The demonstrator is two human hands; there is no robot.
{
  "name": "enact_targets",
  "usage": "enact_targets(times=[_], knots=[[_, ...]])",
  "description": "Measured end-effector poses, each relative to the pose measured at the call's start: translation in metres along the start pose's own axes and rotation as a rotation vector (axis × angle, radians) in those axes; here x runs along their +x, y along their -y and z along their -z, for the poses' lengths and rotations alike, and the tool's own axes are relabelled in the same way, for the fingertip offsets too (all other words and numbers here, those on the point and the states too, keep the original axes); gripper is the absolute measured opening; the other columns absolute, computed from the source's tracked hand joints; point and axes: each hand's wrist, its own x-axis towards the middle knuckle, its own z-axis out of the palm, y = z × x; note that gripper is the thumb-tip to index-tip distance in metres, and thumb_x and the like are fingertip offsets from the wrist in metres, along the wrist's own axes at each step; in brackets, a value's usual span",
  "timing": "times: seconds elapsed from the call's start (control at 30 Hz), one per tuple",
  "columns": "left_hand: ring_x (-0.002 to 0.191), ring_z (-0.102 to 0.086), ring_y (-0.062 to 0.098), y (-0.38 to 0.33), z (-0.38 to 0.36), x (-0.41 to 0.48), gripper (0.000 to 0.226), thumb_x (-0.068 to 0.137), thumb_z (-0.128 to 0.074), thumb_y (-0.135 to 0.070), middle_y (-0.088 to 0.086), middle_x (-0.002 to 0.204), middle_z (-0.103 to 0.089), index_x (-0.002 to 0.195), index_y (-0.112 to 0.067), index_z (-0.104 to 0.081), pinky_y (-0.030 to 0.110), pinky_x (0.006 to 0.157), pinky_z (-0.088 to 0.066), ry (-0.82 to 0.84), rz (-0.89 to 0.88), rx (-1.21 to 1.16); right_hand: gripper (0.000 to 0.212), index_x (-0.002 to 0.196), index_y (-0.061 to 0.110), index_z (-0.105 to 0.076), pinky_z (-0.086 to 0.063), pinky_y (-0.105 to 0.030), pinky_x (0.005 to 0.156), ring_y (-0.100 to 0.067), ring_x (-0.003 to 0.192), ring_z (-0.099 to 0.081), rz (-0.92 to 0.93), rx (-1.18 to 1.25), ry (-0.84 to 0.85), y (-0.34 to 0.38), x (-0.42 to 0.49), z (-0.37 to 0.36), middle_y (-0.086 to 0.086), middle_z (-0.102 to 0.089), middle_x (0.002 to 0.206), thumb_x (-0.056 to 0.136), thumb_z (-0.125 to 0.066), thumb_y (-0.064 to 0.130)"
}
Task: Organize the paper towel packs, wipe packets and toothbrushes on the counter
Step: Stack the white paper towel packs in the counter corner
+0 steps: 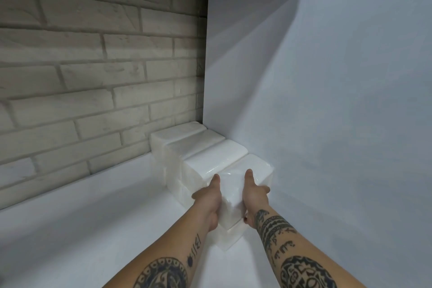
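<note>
Head view: left hand, right hand grip paper towel pack between fingers; apparently film-wrapped.

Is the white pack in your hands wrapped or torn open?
Wrapped up. The paper towel pack, held between the left hand and right hand, has shiny, crinkled plastic over its top, and no tear shows.

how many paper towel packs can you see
4 in a row from the corner: corner pack, second pack, third pack, and front pack, held by left hand and right hand. More seem to lie underneath, partly hidden.
</note>
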Motion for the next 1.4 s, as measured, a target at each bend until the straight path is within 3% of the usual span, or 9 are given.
enact_targets(times=[0.17, 0.33, 0.4, 0.57, 0.7, 0.83, 1.07, 1.27, 1.4], knots=[[0.121, -0.062, 0.025, -0.002, 0.009, -0.004, 0.142, 0.034, -0.052, -0.106, -0.003, 0.139, -0.061, 0.151, -0.026, -0.038, 0.037, 0.101, -0.049, 0.008, 0.015, 0.047, 0.126, 0.159, 0.038, 0.002, -0.038, -0.062, 0.112, -0.040, 0.140, -0.040, -0.032, -0.003, 0.002, 0.003, 0.004, 0.001, -0.003, -0.035, 0.160, 0.056, -0.040, 0.097], [0.142, -0.042, 0.027, -0.014, 0.030, -0.062, 0.088, 0.087, -0.045, -0.081, -0.003, 0.151, -0.047, 0.150, -0.020, -0.043, 0.049, 0.115, -0.037, 0.049, -0.019, 0.100, 0.124, 0.160, 0.023, -0.011, -0.050, -0.045, 0.089, -0.035, 0.115, -0.053, 0.023, 0.045, 0.004, 0.009, -0.015, 0.011, -0.003, -0.047, 0.140, 0.066, -0.054, 0.091], [0.137, -0.046, 0.027, -0.016, 0.049, -0.069, 0.076, 0.092, -0.046, -0.075, -0.004, 0.140, -0.047, 0.148, -0.023, -0.042, 0.048, 0.112, -0.042, 0.039, -0.040, 0.069, 0.128, 0.160, 0.019, -0.017, -0.048, -0.050, 0.104, -0.039, 0.128, -0.050, 0.110, 0.015, -0.097, 0.016, -0.029, 0.012, -0.008, -0.040, 0.153, 0.061, -0.060, 0.088], [0.110, -0.058, 0.022, -0.024, 0.104, -0.092, 0.038, 0.102, -0.051, -0.047, -0.008, 0.113, -0.054, 0.131, -0.023, -0.050, 0.037, 0.085, -0.050, -0.045, -0.140, 0.039, 0.073, 0.157, 0.018, -0.033, -0.020, -0.057, 0.122, -0.033, 0.152, -0.022, 0.523, -0.255, -0.261, 0.035, -0.087, -0.004, -0.005, -0.014, 0.168, 0.095, -0.061, 0.047], [0.097, -0.055, 0.021, -0.033, 0.164, -0.129, 0.008, 0.099, -0.053, -0.031, -0.002, 0.105, -0.059, 0.102, -0.027, -0.059, 0.031, 0.073, -0.047, -0.066, -0.266, 0.118, 0.041, 0.129, 0.025, -0.063, -0.031, -0.058, 0.117, -0.033, 0.143, -0.037, 0.761, -0.370, -0.155, 0.032, -0.136, -0.053, -0.004, -0.038, 0.157, 0.090, -0.063, 0.037], [0.088, -0.056, 0.024, -0.044, 0.265, -0.167, 0.009, 0.095, -0.050, -0.023, 0.007, 0.101, -0.060, 0.090, -0.022, -0.058, 0.031, 0.069, -0.042, -0.161, -0.384, 0.176, 0.035, 0.108, 0.030, -0.072, -0.047, -0.055, 0.106, -0.035, 0.124, -0.057, 0.806, -0.394, 0.027, -0.004, -0.187, -0.142, -0.005, -0.062, 0.134, 0.077, -0.064, 0.045], [0.102, -0.068, 0.035, -0.042, 0.459, -0.223, 0.013, 0.093, -0.053, -0.025, 0.014, 0.112, -0.071, 0.083, -0.024, -0.060, 0.043, 0.096, -0.057, -0.475, -0.427, 0.277, 0.019, 0.101, 0.030, -0.068, -0.050, -0.042, 0.104, -0.029, 0.114, -0.063, 0.797, -0.424, 0.409, -0.103, -0.301, -0.287, -0.005, -0.066, 0.124, 0.082, -0.071, 0.032], [0.115, -0.065, 0.032, -0.003, 0.588, -0.265, 0.029, 0.099, -0.053, -0.020, 0.011, 0.122, -0.070, 0.121, -0.009, -0.067, 0.030, 0.088, -0.051, -0.737, -0.338, 0.467, 0.064, 0.131, 0.028, -0.061, -0.051, -0.044, 0.104, -0.028, 0.117, -0.061, 0.705, -0.757, 0.611, -0.185, -0.367, -0.369, -0.004, -0.057, 0.137, 0.072, -0.072, 0.049], [0.133, -0.049, 0.027, 0.031, 0.630, -0.277, 0.040, 0.094, -0.053, -0.034, -0.001, 0.143, -0.053, 0.134, -0.028, -0.059, 0.033, 0.096, -0.041, -0.600, -0.226, 1.140, 0.106, 0.153, 0.023, -0.035, -0.039, -0.045, 0.113, -0.035, 0.139, -0.042, 0.712, -1.264, 0.606, -0.234, -0.386, -0.390, -0.009, -0.041, 0.151, 0.067, -0.075, 0.073]])
